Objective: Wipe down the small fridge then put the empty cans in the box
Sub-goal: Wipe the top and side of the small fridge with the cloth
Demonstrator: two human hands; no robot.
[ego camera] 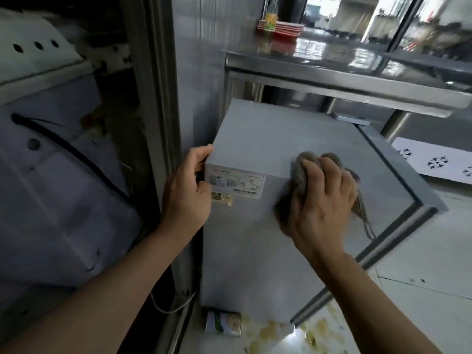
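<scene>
Under the right fingers point(329, 175) bunches a rough grey woven cloth point(304, 175) on the fridge point(268, 139), smooth matt grey, paper labels point(236, 183) beside the left fingers point(201, 155), below a glossy steel tabletop point(332, 60).

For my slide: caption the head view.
Right hand wipes small fridge with cloth; left hand steadies it.

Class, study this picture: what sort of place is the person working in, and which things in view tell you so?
Probably a small eatery or shop kitchen. A stainless steel counter carries stacked red trays and a drink carton; beneath it stands a small grey fridge, which the right hand wipes with a cloth.
</scene>
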